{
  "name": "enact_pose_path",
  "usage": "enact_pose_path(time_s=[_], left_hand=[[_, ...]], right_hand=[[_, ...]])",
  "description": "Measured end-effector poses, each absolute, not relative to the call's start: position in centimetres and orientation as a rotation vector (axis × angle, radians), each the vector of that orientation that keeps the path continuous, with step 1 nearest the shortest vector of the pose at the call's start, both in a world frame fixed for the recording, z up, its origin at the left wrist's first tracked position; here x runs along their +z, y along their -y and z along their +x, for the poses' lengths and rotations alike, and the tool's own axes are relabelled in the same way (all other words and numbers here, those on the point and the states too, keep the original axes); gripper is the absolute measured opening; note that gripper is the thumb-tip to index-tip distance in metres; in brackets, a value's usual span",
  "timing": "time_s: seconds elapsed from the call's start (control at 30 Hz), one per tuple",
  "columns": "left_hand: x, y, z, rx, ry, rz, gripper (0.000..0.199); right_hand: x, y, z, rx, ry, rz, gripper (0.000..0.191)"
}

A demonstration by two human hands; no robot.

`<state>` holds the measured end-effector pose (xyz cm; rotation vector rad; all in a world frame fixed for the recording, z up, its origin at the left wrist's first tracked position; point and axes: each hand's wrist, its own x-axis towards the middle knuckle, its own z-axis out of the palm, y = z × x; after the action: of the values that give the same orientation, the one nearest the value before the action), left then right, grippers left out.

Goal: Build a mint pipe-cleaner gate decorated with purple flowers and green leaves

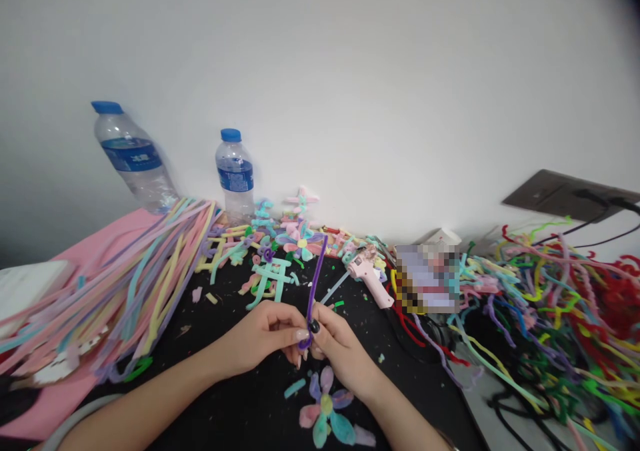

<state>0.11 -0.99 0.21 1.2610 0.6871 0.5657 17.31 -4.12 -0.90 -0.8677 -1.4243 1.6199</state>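
A purple pipe cleaner (318,274) stands up from between my hands, its lower end bent into a small curl at the fingertips. My left hand (273,336) pinches the curl from the left. My right hand (340,348) grips the same piece from the right, thumb with a dark nail pressed on it. Just below my hands, a multicoloured pipe-cleaner flower (327,404) lies on the black mat (240,398), with a short teal piece (295,388) beside it. Beyond my hands lies a pink glue gun (373,281) with a glue stick at its back.
Long pastel pipe cleaners (165,264) are heaped at left, loose coloured ones (565,318) at right. Finished shapes (273,278) line the back. Two water bottles (235,178) stand by the wall. Cables run from a wall socket (555,194) at right.
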Motion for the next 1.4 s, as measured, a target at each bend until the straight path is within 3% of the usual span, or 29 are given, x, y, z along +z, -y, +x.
enact_pose_path(time_s=[0.23, 0.67, 1.13, 1.4], left_hand=[[0.4, 1.4, 0.4, 0.571, -0.786, 1.363, 0.019], [0.0, 1.4, 0.6, 0.572, -0.745, 1.149, 0.02], [0.6, 1.5, 0.6, 0.53, -0.794, 1.169, 0.019], [0.6, 1.6, 0.4, 0.452, -0.749, 1.093, 0.022]], right_hand=[[-0.4, 4.1, 17.1, 1.242, 1.699, -1.119, 0.031], [-0.7, 4.0, 17.6, 1.084, 1.763, -1.174, 0.034], [-0.2, 3.8, 17.8, 1.0, 1.926, -1.257, 0.029], [0.6, 3.8, 18.0, 1.203, 1.976, -1.073, 0.026]])
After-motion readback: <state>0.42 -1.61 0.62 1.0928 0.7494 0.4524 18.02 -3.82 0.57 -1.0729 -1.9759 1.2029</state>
